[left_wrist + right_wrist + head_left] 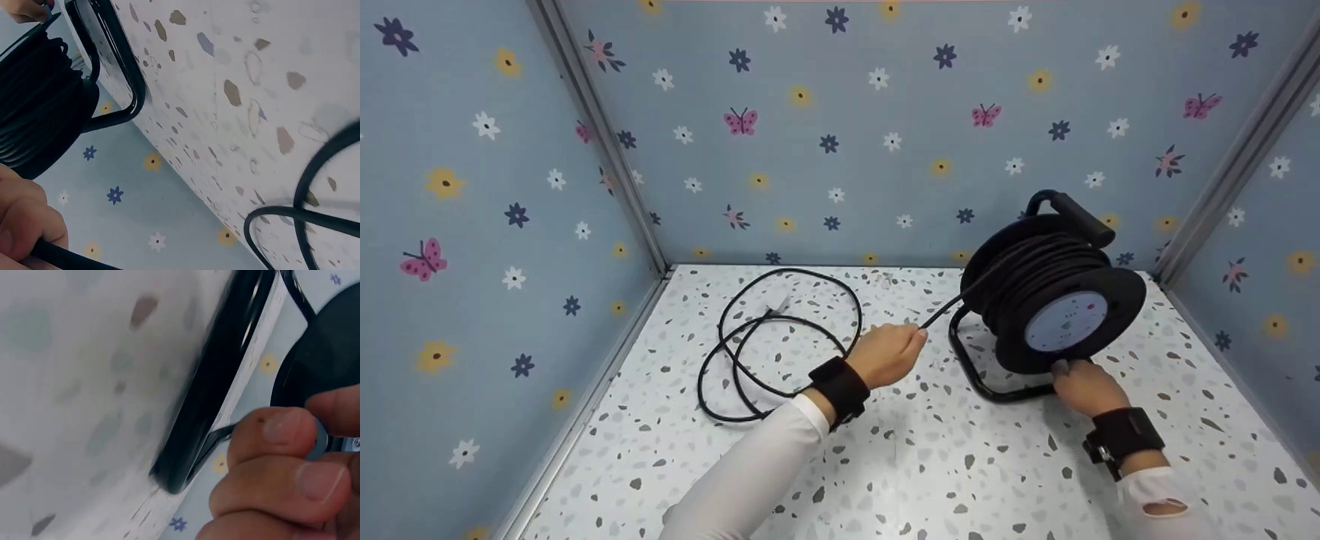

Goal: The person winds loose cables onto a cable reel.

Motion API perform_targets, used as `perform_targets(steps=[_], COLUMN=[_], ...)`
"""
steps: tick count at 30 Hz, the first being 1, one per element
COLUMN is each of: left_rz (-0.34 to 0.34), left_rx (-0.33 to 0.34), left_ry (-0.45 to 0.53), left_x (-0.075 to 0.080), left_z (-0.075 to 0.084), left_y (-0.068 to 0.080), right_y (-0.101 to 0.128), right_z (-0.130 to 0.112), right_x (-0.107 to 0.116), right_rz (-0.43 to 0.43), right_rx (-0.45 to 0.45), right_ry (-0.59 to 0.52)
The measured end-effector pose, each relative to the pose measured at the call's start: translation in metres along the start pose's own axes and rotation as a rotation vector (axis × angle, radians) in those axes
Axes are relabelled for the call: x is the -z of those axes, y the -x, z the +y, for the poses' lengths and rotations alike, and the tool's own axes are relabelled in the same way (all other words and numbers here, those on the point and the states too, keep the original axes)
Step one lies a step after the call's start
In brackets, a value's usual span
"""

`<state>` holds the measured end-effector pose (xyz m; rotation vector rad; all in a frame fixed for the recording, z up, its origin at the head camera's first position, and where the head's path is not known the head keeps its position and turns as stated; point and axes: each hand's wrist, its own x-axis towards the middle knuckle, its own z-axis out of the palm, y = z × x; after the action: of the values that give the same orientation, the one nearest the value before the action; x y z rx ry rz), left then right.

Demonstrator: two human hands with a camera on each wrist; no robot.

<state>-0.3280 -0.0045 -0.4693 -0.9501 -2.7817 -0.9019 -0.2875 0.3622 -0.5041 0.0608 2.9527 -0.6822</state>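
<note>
A black cable reel [1125, 296] with a pale round label stands at the right on a black tubular stand [1020, 393]. My left hand [889, 352] grips the black cable [952, 306], which runs taut up to the windings. Behind that hand the cable falls into loose loops [791, 271] on the table. At the low edge of the reel's front disc, my right hand [1089, 388] pinches a small grey-blue knob [321, 441], mostly hidden by curled fingers [270, 481]. The left wrist view shows the cable leaving the left fist [31, 225].
Flower-patterned panels [840, 150] rise at the back and both sides of the speckled white table [930, 465]. The reel's carrying handle [1084, 220] sticks up near the back panel. A small pale tag [782, 306] hangs at the loose loops.
</note>
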Motion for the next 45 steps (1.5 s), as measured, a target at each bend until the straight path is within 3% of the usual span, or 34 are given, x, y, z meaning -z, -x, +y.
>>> perform_targets(steps=[8, 14, 20, 23, 26, 28, 32, 33, 35, 39, 45], left_rz=[0.01, -0.067, -0.107, -0.191, -0.303, -0.341, -0.421, -0.433, -0.478, -0.478, -0.424], left_rx=[0.003, 0.042, 0.095, 0.095, 0.119, 0.102, 0.165, 0.176, 0.262, 0.299, 0.154], left_ry=[0.008, 0.111, 0.074, 0.009, -0.061, -0.105, -0.116, -0.105, -0.087, -0.112, -0.265], left_x=[-0.013, -0.01, 0.008, 0.022, 0.036, 0.031, 0.05, 0.055, 0.076, 0.08, 0.065], left_z=[0.014, -0.002, -0.038, -0.062, -0.092, -0.135, -0.163, -0.165, -0.142, -0.135, -0.131], left_y=[-0.014, -0.011, 0.003, 0.013, 0.024, 0.029, 0.049, 0.055, 0.071, 0.089, 0.098], right_y=[0.0, 0.002, 0.002, 0.003, 0.003, 0.003, 0.002, 0.002, 0.002, 0.002, 0.002], right_z=[-0.021, -0.022, -0.023, -0.023, -0.023, -0.023, -0.022, -0.022, -0.021, -0.02, -0.02], right_x=[-0.011, -0.013, -0.013, -0.013, -0.014, -0.015, -0.015, -0.016, -0.016, -0.016, -0.016], right_rz=[-0.021, -0.027, -0.022, -0.019, -0.011, -0.005, -0.003, -0.006, -0.011, -0.018, -0.013], right_rx=[0.096, 0.077, 0.085, 0.084, 0.079, 0.078, 0.077, 0.079, 0.076, 0.069, 0.081], right_ry=[0.036, 0.004, 0.005, 0.002, -0.003, -0.007, -0.005, -0.006, -0.008, -0.014, -0.024])
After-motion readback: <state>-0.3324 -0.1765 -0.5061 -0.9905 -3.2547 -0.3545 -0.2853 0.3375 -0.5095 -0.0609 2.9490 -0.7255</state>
